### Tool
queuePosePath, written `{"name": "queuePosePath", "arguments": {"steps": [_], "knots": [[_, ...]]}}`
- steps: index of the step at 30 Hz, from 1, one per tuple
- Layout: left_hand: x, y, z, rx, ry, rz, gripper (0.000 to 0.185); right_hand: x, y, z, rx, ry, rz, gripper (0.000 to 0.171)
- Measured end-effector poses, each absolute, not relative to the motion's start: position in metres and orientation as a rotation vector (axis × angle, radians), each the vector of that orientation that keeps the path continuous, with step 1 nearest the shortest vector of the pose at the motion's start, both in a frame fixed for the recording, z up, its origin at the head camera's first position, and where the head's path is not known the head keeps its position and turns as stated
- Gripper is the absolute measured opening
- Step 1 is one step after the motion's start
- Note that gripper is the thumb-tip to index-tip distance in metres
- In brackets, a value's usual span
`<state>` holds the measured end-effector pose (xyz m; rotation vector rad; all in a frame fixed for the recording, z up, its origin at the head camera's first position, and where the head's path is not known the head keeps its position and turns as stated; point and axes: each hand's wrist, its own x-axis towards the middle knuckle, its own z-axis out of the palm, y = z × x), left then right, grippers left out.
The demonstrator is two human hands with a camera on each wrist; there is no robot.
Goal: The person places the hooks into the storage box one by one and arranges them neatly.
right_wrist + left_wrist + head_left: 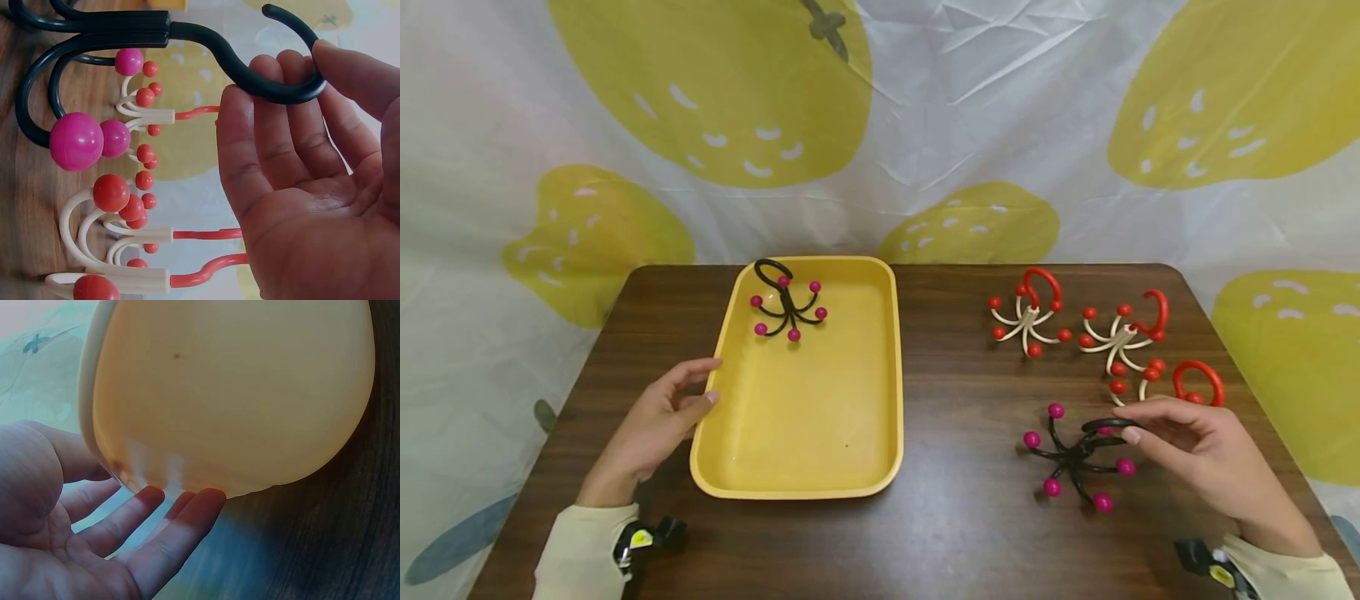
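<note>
Sleeves are showing at the near edge of the worktop (955, 533). Right hand (1213, 458) is pinching the hook loop of a black multi-arm hanger with pink ball tips (1075, 457) between thumb and fingers; the hanger is resting on the worktop, right of the yellow tray (891, 375). Left hand (651, 425) is lying relaxed, fingers straight, fingertips touching the tray's left rim, gripping nothing. Another black hanger (786, 307) is lying in the tray's far left corner. Three white-and-red hangers (1120, 337) are sitting beyond the right hand
</note>
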<state>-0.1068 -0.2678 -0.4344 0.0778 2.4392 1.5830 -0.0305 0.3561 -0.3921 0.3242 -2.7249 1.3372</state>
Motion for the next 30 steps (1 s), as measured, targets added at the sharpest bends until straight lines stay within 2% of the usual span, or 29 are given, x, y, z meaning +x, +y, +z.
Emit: {"name": "queuePosePath", "arguments": {"steps": [15, 30], "knots": [[-0.106, -0.268, -0.436, 0.059, 2.443, 1.579, 0.055, -0.036, 0.353, -0.39, 0.32, -2.686, 1.281, 0.026], [-0.106, -0.268, -0.437, 0.064, 2.463, 1.579, 0.054, -0.054, 0.335, -0.372, 0.33, -2.613, 1.333, 0.025]]}}
